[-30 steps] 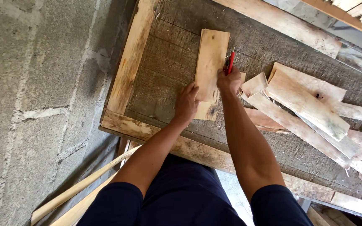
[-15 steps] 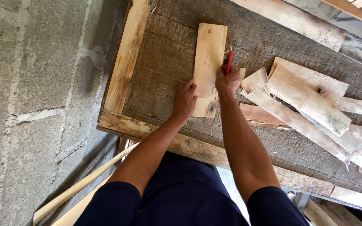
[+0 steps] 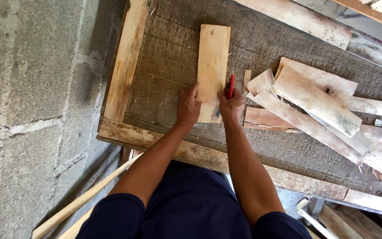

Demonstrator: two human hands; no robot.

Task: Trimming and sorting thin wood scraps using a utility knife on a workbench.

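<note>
Rough grey wooden worktable (image 3: 288, 146), framed along left and near edges by pale timber rails (image 3: 124, 66). Concrete block wall (image 3: 27, 110) to the left. Heap of pale offcut slats (image 3: 319, 102) at right, well apart from the wall. Flat rectangular plywood board (image 3: 212, 66), lying lengthwise away from the body, near table centre, just left of the offcuts. Left hand (image 3: 187, 107) pressed flat on the board's near left edge, fingers spread, not clenched. Right hand (image 3: 231, 106) at the board's near right edge, clenched around a red pencil (image 3: 231, 85), tip pointing away along the board edge.
</note>
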